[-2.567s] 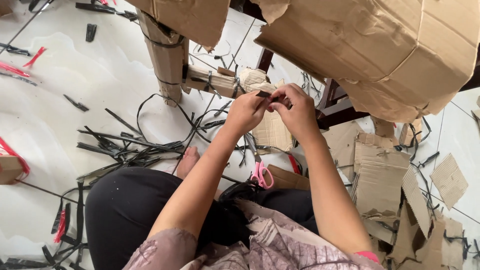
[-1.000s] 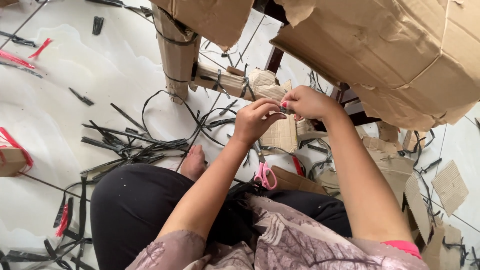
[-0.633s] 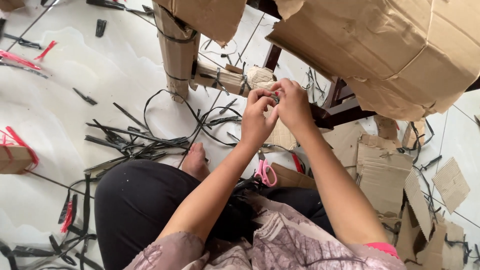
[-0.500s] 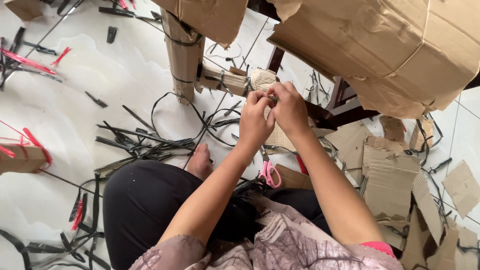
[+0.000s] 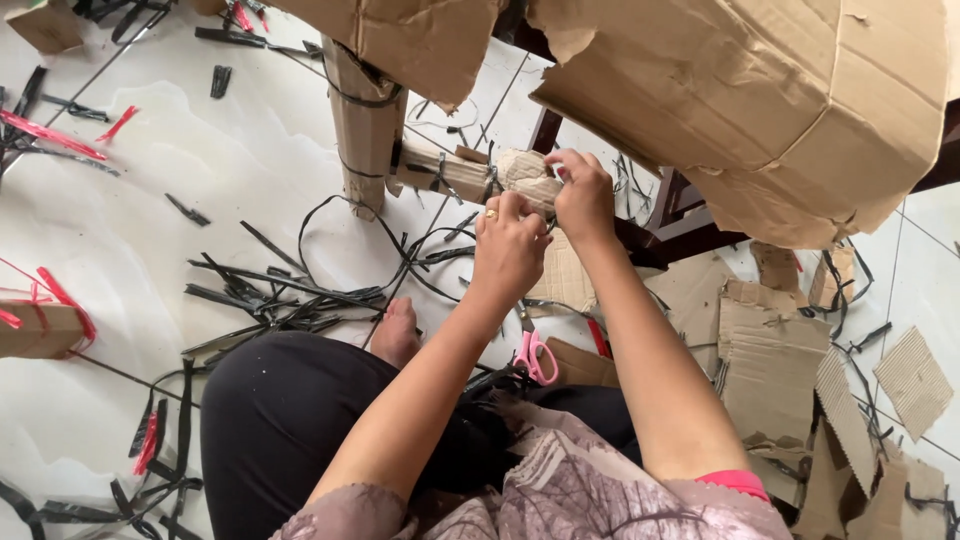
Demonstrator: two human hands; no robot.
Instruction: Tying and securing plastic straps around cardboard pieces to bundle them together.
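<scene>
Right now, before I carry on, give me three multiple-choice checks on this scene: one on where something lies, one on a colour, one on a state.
1. Where do the pink-handled scissors lie?
A. on the white tiled floor by the person's lap
B. in the left hand
C. on top of the big box

2. What colour are most of the loose plastic straps on the white tiled floor?
A. yellow
B. black
C. blue

3. What are the left hand and right hand doing?
A. resting on the knees
B. both working at the cardboard-wrapped furniture rail
C. both empty in the air

Answers: 1 A, they lie below the forearms; 2 B, dark strips litter the tiles; 3 B, both sets of fingers are on the wrapping.
</scene>
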